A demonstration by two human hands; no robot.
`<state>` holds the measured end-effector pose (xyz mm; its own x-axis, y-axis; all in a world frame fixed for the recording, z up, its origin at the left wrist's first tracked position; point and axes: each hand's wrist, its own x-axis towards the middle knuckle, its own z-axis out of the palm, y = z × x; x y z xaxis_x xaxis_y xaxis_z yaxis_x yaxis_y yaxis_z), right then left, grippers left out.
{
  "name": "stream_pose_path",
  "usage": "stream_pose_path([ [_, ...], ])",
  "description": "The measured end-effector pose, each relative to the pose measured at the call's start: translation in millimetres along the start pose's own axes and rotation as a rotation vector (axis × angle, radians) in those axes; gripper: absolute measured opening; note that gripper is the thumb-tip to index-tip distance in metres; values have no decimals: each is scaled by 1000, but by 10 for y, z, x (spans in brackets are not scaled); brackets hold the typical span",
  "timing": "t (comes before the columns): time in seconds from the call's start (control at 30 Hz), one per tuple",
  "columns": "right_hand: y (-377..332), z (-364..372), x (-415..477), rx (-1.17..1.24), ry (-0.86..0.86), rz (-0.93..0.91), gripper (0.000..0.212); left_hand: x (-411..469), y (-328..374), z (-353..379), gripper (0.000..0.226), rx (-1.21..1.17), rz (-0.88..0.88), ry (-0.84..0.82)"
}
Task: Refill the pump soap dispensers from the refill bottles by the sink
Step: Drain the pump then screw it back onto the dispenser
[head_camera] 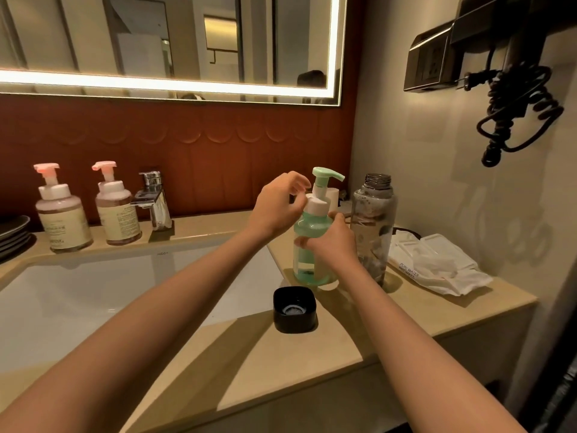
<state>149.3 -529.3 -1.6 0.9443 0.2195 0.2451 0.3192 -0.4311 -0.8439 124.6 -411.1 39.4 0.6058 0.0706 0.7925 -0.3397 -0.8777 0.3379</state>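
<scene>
Holding a green pump bottle (310, 228) upright on a beige stone counter (312, 354) right of a white sink (125, 292).

Nearest, both bare forearms reach forward over the counter's front edge, and one black square cap (294, 309) lies open side up between them. Beyond it, the right hand (334, 242) wraps its fingers round the green bottle's body, while the left hand (278, 207), wrist raised, pinches the white collar under the pump head with curled fingertips. Just beside the green bottle on its right stands one clear bottle (373, 220) with no cap, then one white pack of wipes (437, 264). Farther back on the left, two pink pump bottles (62, 220) stand beside one chrome tap (153, 198). Behind them runs a red-brown wall panel (218, 151) under a lit mirror (171, 42).
</scene>
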Motion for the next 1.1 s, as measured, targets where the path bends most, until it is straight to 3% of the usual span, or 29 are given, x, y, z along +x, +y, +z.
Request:
stream_pose_path([
  [0.1,-3,0,8,7,1,1,74,58,143,96,42,-174,-251,-95],
  [0.17,-6,1,11,-6,0,-1,76,83,188,144,53,-159,-292,-153],
  [0.27,-13,-1,5,-17,0,1,79,104,157,170,52,-68,-293,-138],
  [0.5,-10,-6,1,31,-11,5,78,144,149,42,90,-267,-483,-259],
  [0.67,-4,-7,13,49,-14,11,81,148,169,17,90,-385,-546,-303],
  [0.9,-10,2,5,68,2,12,92,158,209,3,70,-478,-592,-356],
  [1.1,1,18,-7,62,29,-14,92,173,191,65,67,-480,-630,-320],
])
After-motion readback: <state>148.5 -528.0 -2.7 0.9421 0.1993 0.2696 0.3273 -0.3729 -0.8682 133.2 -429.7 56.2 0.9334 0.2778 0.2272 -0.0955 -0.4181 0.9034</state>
